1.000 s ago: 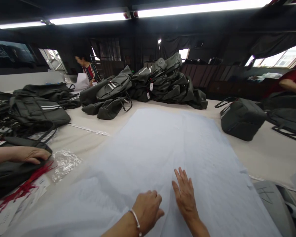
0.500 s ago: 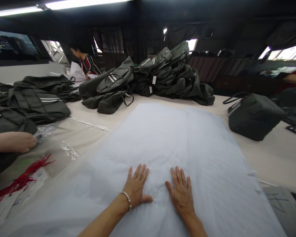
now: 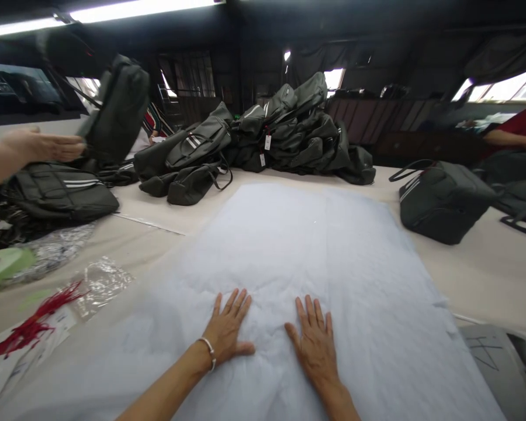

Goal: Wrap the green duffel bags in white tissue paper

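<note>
On the clock face of the view, the left hand lies at seven o'clock and the right hand at five, both palm down on a pale, thin sheet. Each hand is open, fingers spread, gripping nothing; the two are apart, and the left wrist wears a bracelet. The sheet runs from six o'clock up toward twelve over the bench, with small wrinkles around the fingertips. Beyond it, at one, is a heap of dark bags; a striped bag sits at three. At eight lie tags with red strings and clear plastic, with a green tape roll near nine. Toward ten, a co-worker's hand is beside a blurred, raised bag; whether they touch is unclear.
</note>
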A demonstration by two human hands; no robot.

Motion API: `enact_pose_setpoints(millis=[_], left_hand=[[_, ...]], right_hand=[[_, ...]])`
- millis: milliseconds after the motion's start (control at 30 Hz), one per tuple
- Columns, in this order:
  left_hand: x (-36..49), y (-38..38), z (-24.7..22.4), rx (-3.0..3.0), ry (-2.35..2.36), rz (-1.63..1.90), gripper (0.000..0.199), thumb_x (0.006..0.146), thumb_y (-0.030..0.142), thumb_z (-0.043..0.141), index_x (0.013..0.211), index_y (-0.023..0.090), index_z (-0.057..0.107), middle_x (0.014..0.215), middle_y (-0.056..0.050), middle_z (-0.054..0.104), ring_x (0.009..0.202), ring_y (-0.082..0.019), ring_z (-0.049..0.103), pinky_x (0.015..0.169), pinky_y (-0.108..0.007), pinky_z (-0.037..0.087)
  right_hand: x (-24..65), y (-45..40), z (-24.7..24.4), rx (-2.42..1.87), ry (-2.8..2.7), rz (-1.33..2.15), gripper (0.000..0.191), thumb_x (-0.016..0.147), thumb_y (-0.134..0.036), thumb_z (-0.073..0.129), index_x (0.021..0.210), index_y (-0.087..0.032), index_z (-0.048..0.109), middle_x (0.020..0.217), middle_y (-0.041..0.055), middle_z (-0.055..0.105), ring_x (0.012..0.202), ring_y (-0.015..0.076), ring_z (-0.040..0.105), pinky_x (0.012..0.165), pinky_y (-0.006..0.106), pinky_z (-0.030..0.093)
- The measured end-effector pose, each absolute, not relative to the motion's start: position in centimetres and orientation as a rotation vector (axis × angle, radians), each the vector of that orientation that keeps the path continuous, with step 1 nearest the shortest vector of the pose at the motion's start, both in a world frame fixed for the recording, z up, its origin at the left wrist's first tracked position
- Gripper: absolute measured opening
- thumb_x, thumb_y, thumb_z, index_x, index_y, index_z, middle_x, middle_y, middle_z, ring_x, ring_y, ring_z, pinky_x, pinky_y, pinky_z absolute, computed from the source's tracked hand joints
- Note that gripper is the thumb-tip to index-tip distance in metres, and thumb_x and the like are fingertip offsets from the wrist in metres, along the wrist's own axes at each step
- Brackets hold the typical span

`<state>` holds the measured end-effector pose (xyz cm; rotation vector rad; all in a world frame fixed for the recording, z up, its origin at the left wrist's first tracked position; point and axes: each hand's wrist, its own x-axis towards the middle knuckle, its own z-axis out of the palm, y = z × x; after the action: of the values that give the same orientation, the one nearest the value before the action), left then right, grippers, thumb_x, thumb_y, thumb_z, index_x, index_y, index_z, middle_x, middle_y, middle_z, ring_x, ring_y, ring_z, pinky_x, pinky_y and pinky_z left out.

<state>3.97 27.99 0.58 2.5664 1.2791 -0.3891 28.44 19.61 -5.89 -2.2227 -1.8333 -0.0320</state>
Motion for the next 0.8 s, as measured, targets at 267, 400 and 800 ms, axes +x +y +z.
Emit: enact_pose_setpoints(millis=[267,400,800], left_hand=[[5.8,27.3,3.1,2.603,1.259,-0.347,0.11,0.072,0.078,0.058,0.152,0.018,0.012,0.158,-0.014,0.004,0.145,-0.036,0.0,0.113,-0.065,-0.002],[9.1,25.2,3.2,2.66,0.903,-0.175,0.1,0.079,0.078,0.049,0.152,0.021,0.013,0.158,-0.011,0.013,0.146,-0.031,0.008,0.118,-0.058,0.005],[11.4,23.3,3.0,2.516,0.977,-0.397,0.074,0.086,0.049,0.054,0.147,0.016,0.031,0.156,-0.01,0.021,0.143,-0.027,0.022,0.117,-0.05,0.018]], right_hand=[[28.2,19.8,-5.7,-2.238,-1.833,-0.01,0.069,0.091,-0.064,0.035,0.147,-0.023,0.033,0.156,0.0075,0.023,0.145,0.0293,0.014,0.117,0.056,0.008],[28.2,19.6,-5.3,-2.24,-1.83,-0.005,0.069,0.09,-0.063,0.038,0.146,-0.023,0.034,0.156,0.0072,0.023,0.145,0.0295,0.015,0.117,0.055,0.008],[35.4,17.7,2.2,-1.94,-1.211,0.548,0.064,0.088,-0.057,0.037,0.135,-0.016,0.05,0.139,0.0095,0.053,0.13,0.0224,0.046,0.109,0.038,0.037]])
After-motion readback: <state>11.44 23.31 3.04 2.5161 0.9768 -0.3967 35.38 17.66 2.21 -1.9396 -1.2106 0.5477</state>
